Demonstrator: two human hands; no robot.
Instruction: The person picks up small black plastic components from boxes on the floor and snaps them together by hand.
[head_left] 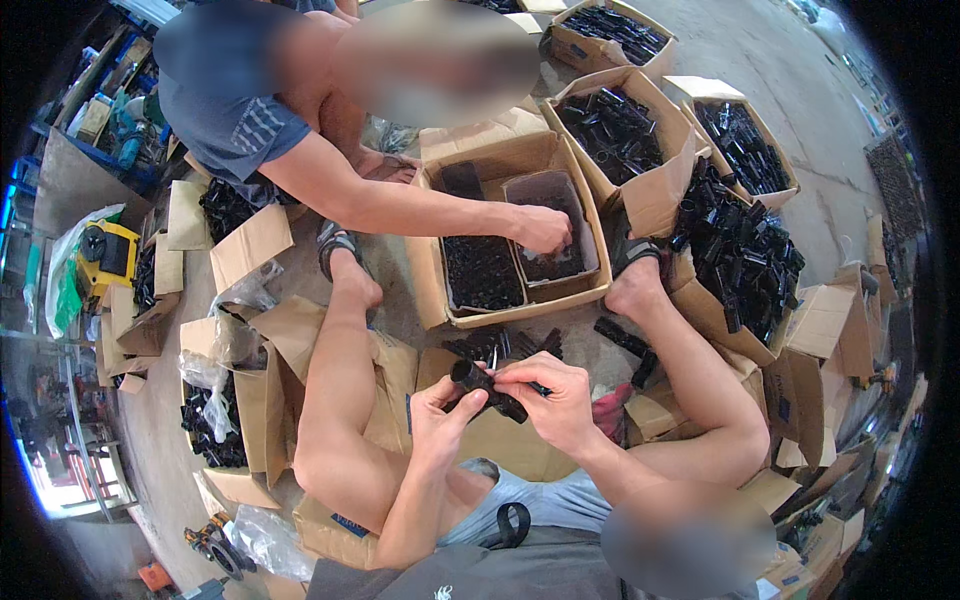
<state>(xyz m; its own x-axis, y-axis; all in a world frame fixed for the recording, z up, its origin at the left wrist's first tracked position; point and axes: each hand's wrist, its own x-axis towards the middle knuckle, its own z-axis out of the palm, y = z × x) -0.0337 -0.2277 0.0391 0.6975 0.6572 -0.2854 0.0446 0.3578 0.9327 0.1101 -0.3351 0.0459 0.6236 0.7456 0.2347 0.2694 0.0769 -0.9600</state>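
Note:
Between my knees, my left hand (437,418) is closed around a short black tubular pipe fitting (469,376), its round open end tilted up. My right hand (552,394) pinches at the fitting's side, and a slim pale, shiny tip (493,356) sticks up by its fingertips. A dark bit shows inside the right palm; what this hand holds is too small to name. Several black pieces (478,345) lie just beyond my hands. Farther off stands an open cardboard box (432,285) with small black parts and an inner carton (598,262).
A co-worker's hand (543,229) reaches into the inner carton from the left. Open boxes of black fittings (738,250) stand right and at the back. More boxes (258,405) and plastic bags (268,540) lie left. Black tubes (622,338) lie near my right leg.

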